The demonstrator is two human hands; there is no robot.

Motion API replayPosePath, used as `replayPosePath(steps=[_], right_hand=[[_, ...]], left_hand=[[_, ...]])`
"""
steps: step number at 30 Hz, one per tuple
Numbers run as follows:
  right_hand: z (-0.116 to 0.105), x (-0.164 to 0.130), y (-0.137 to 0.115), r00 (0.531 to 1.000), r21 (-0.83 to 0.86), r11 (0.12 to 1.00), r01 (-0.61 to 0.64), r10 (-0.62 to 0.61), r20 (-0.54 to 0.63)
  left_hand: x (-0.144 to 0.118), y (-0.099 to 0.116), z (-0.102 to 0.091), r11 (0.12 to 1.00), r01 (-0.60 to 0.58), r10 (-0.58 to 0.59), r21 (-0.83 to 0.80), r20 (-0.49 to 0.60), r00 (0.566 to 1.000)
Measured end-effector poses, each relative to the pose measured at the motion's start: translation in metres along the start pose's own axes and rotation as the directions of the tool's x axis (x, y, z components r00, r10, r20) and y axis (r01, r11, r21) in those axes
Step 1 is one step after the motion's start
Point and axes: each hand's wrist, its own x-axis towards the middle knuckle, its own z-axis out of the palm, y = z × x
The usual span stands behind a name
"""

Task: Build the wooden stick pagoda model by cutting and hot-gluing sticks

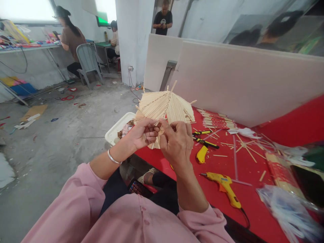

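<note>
Gripping the stick panel (165, 108) above the red table (222, 199) edge, my left hand (141, 135) and right hand (177, 141) clench it. I should pinch near the loose stick, keeping rows flat.

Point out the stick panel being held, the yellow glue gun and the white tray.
stick panel (165, 106): head view, on the flat face of glued sticks above the hands.
yellow glue gun (224, 185): head view, on its yellow body on the red table.
white tray (115, 130): head view, on its near rim.
</note>
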Motion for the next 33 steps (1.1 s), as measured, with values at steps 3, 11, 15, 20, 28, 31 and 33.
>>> replayPosePath(steps=[3,11,15,20,28,31,33], right_hand=[[0.000,0.000,0.000,1.000,0.003,1.000,0.007,-0.007,-0.011],[0.000,-0.001,0.000,1.000,0.002,1.000,-0.016,0.016,0.020],[0.001,-0.001,0.000,1.000,0.001,1.000,-0.008,0.008,0.001],[0.000,-0.002,0.000,0.999,-0.005,1.000,-0.020,0.021,0.024],[-0.009,-0.004,0.002,0.999,-0.010,1.000,0.003,-0.004,-0.051],[-0.020,-0.019,0.018,0.988,-0.038,0.999,-0.037,0.031,-0.149],[-0.030,-0.039,0.038,0.976,-0.108,0.987,-0.118,0.095,-0.196]], left_hand=[[0.002,-0.001,-0.001,1.000,-0.003,0.002,0.021,0.031,1.000],[0.001,-0.002,0.000,0.998,-0.026,0.023,0.058,0.063,0.998],[0.000,-0.003,0.003,0.996,-0.039,0.036,0.076,0.040,0.999],[-0.001,-0.004,0.006,0.993,-0.058,0.059,0.101,-0.006,0.998],[-0.003,-0.005,0.011,0.989,-0.083,0.090,0.126,-0.050,0.995],[-0.003,-0.006,0.011,0.988,-0.080,0.086,0.134,-0.041,0.995],[-0.002,-0.006,0.010,0.987,-0.082,0.089,0.140,-0.046,0.995]])
